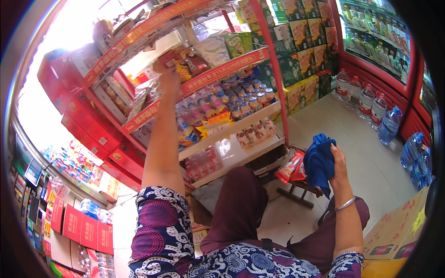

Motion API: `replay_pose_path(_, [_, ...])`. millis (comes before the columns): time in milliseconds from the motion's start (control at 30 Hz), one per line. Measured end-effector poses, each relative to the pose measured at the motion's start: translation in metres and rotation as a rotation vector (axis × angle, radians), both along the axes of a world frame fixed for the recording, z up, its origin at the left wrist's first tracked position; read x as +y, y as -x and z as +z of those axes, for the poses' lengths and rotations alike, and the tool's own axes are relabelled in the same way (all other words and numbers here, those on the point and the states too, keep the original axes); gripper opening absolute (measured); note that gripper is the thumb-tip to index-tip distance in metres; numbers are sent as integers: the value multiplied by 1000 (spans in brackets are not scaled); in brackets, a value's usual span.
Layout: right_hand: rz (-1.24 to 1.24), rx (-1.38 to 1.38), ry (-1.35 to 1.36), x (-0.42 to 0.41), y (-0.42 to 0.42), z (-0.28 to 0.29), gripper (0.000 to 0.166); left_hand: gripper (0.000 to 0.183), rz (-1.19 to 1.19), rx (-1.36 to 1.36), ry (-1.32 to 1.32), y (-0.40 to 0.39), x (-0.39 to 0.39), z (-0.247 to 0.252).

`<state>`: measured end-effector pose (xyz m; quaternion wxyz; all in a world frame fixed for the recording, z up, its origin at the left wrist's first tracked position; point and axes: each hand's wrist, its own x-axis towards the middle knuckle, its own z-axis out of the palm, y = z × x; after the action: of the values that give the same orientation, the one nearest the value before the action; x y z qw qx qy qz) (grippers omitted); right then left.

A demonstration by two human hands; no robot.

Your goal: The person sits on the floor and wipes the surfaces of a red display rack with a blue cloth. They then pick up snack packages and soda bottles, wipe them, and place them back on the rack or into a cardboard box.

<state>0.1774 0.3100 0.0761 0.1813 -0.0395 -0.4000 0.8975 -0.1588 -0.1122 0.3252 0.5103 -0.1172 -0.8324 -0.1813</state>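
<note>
My left hand [169,81] reaches onto the upper tier of a red-framed shop shelf, beside a yellow snack packet [183,70] and a dark red-brown packet [196,62]. Its fingers are blurred by glare, so I cannot tell whether they grip anything. In my right hand [339,166], at the right of the shelf, a crumpled blue cloth [318,161] is bunched and hangs down. Red snack packets [292,168] lie on a small stool [295,198] just left of the cloth. Small bottled drinks [208,104] fill the tier under my left hand.
Large water bottles [366,100] line the floor by a red drinks fridge [375,41]. Stacked beer cartons [302,55] stand behind the shelf. Red boxes [87,121] rise at the left, and a cardboard box [393,229] is at the lower right, near my right arm.
</note>
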Motion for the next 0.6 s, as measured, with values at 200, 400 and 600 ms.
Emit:
replay_pose_path(200, [-226,-24,15,26,-2,3,37,29,-306,401,-174,-74,78,-8])
replay_pose_path(400, [-549,-53,102,73,-4,-5,32,18,-798,-131,-68,-167,199,-142])
replay_pose_path(600, [-631,-115,72,75,-7,-5,25,23,-844,-831,-130,-146,245,-332])
